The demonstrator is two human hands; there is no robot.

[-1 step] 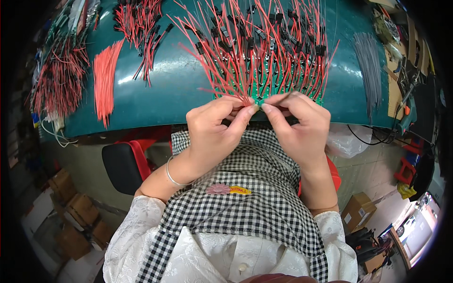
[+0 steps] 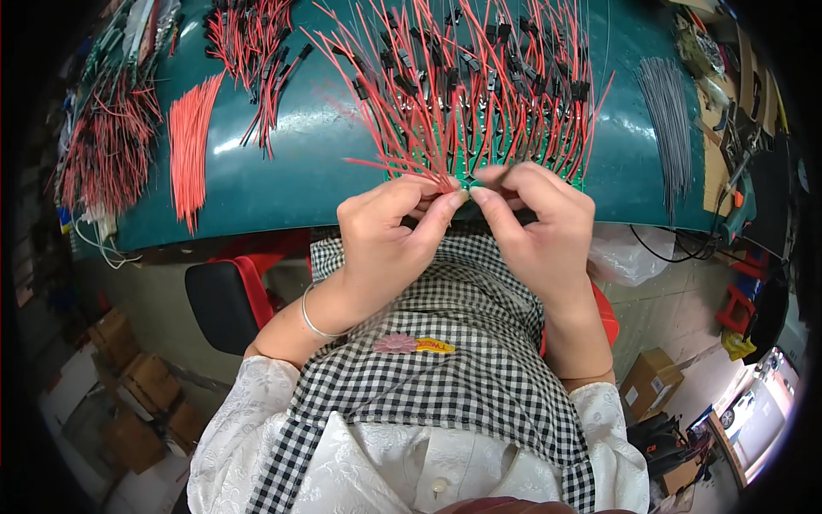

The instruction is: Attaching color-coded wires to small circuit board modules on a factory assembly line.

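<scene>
My left hand (image 2: pixel 390 224) is closed at the near edge of the table, pinching a bunch of thin red wires (image 2: pixel 426 164) whose free ends fan up and to the left. Close beside it, my right hand (image 2: pixel 546 224) has thumb and forefinger pinched together; what lies between them is too small to make out. Both sets of fingertips meet at the near edge of a block of green circuit boards (image 2: pixel 469 168). Red and black wires with black plug connectors (image 2: pixel 505 73) rise in a thick cluster from these boards, partly hiding them.
On the green tabletop (image 2: pixel 295 184), a red wire bundle (image 2: pixel 190 154) and connector leads (image 2: pixel 253 43) lie left, with a tangled wire pile (image 2: pixel 107 154) farther left. A grey wire bundle (image 2: pixel 665 128) lies right, near a tool with a teal handle (image 2: pixel 738 221).
My right hand has shifted very slightly to the left and away from me. The loose red wire ends by my left hand have swung a little left.
</scene>
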